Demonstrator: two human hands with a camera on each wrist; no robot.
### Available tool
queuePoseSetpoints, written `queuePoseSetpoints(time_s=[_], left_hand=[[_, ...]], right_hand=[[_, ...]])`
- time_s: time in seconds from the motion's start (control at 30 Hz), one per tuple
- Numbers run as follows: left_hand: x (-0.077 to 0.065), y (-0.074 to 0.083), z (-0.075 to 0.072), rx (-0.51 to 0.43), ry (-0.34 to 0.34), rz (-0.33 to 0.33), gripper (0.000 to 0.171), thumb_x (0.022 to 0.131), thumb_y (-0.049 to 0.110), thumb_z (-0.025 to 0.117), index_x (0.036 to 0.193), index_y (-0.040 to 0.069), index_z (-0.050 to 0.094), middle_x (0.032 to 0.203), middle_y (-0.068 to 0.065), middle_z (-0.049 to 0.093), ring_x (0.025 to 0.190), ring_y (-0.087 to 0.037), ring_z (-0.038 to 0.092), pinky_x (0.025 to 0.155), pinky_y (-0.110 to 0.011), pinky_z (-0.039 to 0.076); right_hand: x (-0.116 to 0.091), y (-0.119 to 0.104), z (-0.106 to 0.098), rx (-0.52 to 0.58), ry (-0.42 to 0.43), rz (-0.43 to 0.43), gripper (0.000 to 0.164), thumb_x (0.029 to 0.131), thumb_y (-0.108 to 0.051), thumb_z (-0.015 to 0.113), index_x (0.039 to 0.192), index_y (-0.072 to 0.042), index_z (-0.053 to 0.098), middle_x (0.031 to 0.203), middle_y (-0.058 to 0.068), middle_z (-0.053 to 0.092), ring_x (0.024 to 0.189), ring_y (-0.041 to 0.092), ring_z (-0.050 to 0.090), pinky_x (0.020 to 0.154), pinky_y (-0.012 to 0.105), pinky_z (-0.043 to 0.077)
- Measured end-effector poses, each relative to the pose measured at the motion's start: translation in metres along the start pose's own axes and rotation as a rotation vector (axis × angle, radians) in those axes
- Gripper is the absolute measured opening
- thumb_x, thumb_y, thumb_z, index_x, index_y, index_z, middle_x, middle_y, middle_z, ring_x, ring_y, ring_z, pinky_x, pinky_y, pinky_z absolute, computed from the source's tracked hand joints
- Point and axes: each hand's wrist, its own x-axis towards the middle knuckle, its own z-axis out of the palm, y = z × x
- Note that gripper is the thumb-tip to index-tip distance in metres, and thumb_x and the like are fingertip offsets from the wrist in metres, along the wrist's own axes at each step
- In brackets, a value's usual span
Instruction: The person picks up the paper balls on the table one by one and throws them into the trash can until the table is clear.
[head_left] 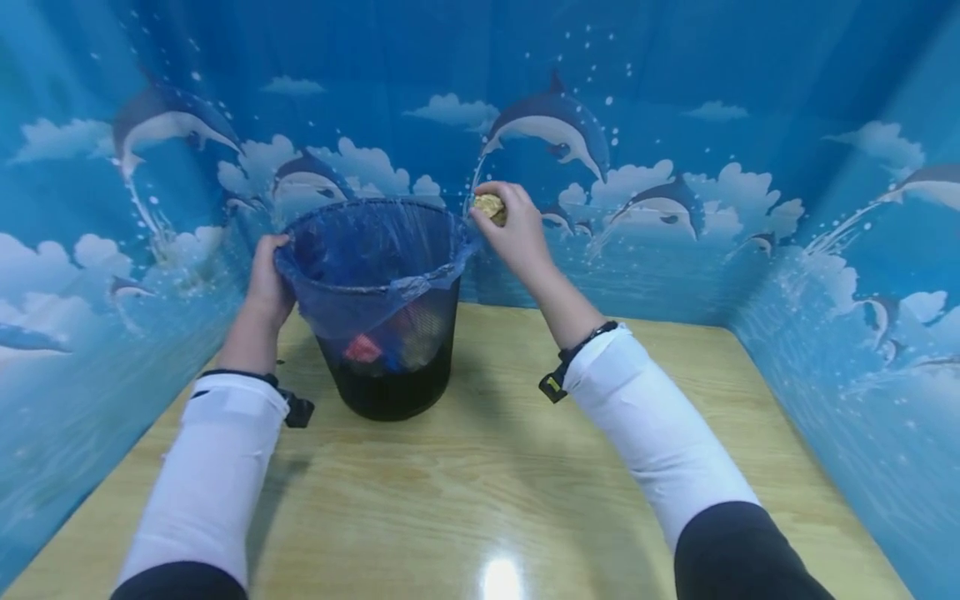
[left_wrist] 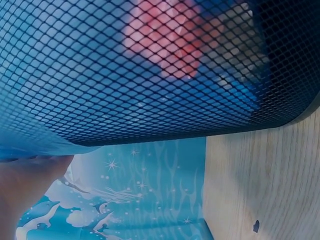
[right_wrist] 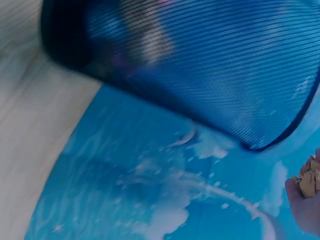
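A black mesh wastebasket (head_left: 382,392) stands upright on the table, lined with a translucent blue plastic bag (head_left: 345,308) folded over its rim. My left hand (head_left: 268,283) holds the basket's left side at the rim, thumb near the top edge; its other fingers are mostly hidden. Just beyond the right rim, my right hand (head_left: 513,229) pinches a crumpled ball of tan paper (head_left: 490,207) between thumb and fingers. That paper ball (right_wrist: 309,177) also shows at the right edge of the right wrist view. Through the mesh, a pinkish-red crumpled piece (left_wrist: 165,37) and a greyish-brown one (left_wrist: 235,42) appear.
Blue backdrop sheets (head_left: 645,275) printed with dolphins and clouds enclose the back and sides. The light wood tabletop (head_left: 420,500) reaches to their foot. A small dark mark (left_wrist: 256,226) lies on the wood near the basket.
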Motion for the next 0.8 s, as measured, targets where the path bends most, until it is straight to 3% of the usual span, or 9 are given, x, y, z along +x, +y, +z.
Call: queuePoseSetpoints(time_s=[0.13,0.33,0.57,0.8], left_hand=[[-0.001,0.001,0.0,-0.022,-0.004,-0.005,0.083,0.094,0.046,0.032,0.148,0.028,-0.03,0.156,0.018,-0.029,0.144,-0.003,-0.023,0.119,-0.024,-0.007],[-0.001,0.0,0.0,-0.025,-0.014,-0.011,0.081,0.094,0.046,0.031,0.148,0.029,-0.028,0.156,0.02,-0.027,0.145,-0.003,-0.021,0.119,-0.023,-0.006],[-0.001,-0.001,0.001,-0.027,-0.016,-0.002,0.08,0.094,0.044,0.03,0.149,0.028,-0.026,0.157,0.019,-0.024,0.146,-0.002,-0.018,0.118,-0.022,-0.003],[-0.002,-0.001,0.001,-0.017,-0.023,0.011,0.08,0.094,0.044,0.03,0.15,0.028,-0.024,0.158,0.018,-0.021,0.147,-0.003,-0.014,0.119,-0.022,-0.001]], right_hand=[[0.004,-0.018,0.004,0.067,-0.008,-0.031,0.032,0.096,-0.025,0.06,0.126,-0.014,0.061,0.131,0.009,0.053,0.109,0.021,0.055,0.082,0.03,0.051],[0.005,-0.037,0.014,0.078,-0.068,-0.039,0.03,0.097,-0.024,0.058,0.126,-0.014,0.06,0.127,0.009,0.054,0.1,0.019,0.054,0.073,0.024,0.049],[0.007,-0.05,0.026,0.03,-0.174,-0.044,0.03,0.097,-0.026,0.058,0.126,-0.016,0.06,0.126,0.007,0.055,0.097,0.017,0.053,0.073,0.023,0.047],[0.002,-0.056,0.036,-0.042,-0.312,-0.112,0.031,0.097,-0.026,0.058,0.126,-0.016,0.06,0.129,0.007,0.054,0.095,0.017,0.053,0.073,0.027,0.046]])
